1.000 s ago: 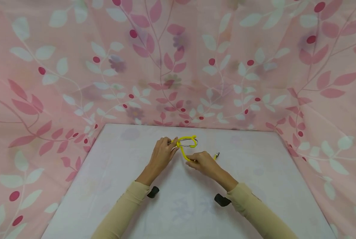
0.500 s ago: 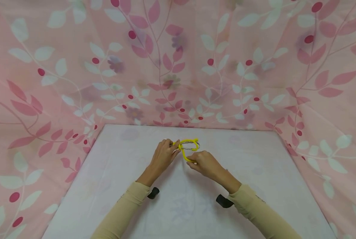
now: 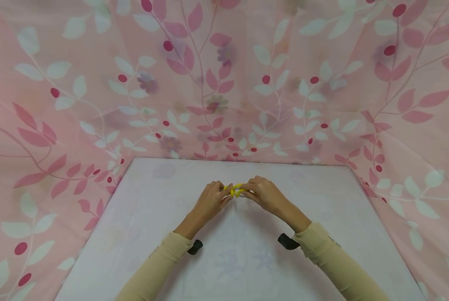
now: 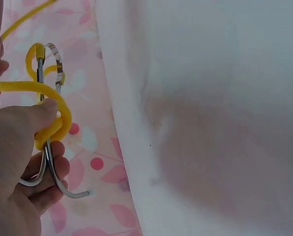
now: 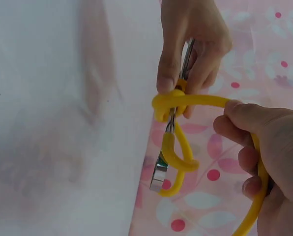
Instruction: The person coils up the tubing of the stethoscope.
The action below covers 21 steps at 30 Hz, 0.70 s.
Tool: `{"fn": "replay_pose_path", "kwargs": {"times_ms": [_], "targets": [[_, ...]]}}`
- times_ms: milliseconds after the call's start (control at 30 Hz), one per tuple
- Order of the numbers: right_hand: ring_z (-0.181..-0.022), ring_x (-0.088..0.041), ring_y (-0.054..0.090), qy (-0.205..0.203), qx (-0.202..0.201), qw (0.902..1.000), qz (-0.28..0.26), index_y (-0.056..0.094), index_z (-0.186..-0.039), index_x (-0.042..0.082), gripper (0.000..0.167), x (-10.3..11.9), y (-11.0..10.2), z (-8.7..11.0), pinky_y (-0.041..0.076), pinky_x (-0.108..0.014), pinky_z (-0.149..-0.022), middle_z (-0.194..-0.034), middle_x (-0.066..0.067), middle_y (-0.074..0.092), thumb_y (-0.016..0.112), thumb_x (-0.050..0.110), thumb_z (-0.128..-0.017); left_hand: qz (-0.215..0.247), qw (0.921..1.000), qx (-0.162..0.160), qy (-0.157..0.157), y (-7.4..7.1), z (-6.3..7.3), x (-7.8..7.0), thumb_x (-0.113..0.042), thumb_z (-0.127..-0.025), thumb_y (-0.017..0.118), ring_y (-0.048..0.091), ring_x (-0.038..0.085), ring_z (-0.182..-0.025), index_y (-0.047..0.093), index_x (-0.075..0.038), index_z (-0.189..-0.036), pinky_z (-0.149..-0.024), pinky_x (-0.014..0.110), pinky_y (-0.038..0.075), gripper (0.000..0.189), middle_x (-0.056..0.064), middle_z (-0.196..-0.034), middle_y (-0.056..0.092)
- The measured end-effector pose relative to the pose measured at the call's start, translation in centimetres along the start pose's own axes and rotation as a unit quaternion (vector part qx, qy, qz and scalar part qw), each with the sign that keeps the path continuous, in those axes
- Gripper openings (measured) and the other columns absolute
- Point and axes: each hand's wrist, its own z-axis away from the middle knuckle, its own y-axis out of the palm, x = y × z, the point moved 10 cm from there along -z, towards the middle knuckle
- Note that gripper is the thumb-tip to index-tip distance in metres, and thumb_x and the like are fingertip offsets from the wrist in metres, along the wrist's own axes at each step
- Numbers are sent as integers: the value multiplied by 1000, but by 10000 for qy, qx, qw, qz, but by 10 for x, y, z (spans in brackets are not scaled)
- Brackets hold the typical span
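A stethoscope with yellow tubing (image 5: pixel 205 101) is held above the table between both hands. My left hand (image 3: pixel 210 201) pinches the metal ear tubes (image 4: pixel 57 178) together with the tubing wound around them; one pale ear tip (image 4: pixel 91 192) sticks out below its fingers in the left wrist view. Folded tubing lies along the flat metal spring (image 5: pixel 159 173). My right hand (image 3: pixel 268 196) grips the loose length of tubing, pinching it between thumb and finger. From there the tubing runs under its curled fingers and out of the right wrist view. The chest piece is hidden.
A white-covered table (image 3: pixel 232 251) lies under the hands, with pink leaf-patterned cloth (image 3: pixel 224 83) rising behind and at both sides. A dark wrist device (image 3: pixel 196 247) is at the left sleeve, another black device (image 3: pixel 288 241) at the right.
My right hand has moved from below the wound tubing up and away from the body, to its right side. The chest piece, visible a second ago, is out of sight. The left hand shifts slightly.
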Motion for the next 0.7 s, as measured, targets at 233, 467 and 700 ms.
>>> {"fn": "replay_pose_path", "kwargs": {"times_ms": [233, 467, 700], "targets": [[-76, -17, 59, 9, -85, 9996, -273, 77, -102, 13, 18, -12, -2, -5, 49, -27, -68, -85, 1, 70, 76, 19, -85, 134, 9995, 29, 293, 0, 3, -14, -26, -85, 77, 52, 17, -74, 69, -13, -125, -70, 30, 45, 43, 6, -88, 62], [-67, -10, 51, 291, -100, 9958, -858, 79, -102, 13, 20, -31, 2, -11, 43, -21, -59, -82, 1, 64, 78, 19, -83, 284, 9972, 7, 696, -10, 5, -26, -28, -86, 75, 52, 13, -76, 67, -15, -128, -71, 28, 45, 44, 3, -91, 61], [-65, -8, 49, 488, -45, 9838, -1724, 79, -99, 16, 18, -51, 11, -12, 43, -20, -56, -83, 3, 72, 79, 21, -82, 666, 9938, 58, 888, -20, 5, -30, -30, -87, 74, 53, 14, -83, 63, -14, -132, -78, 29, 48, 50, 5, -96, 60]]}}
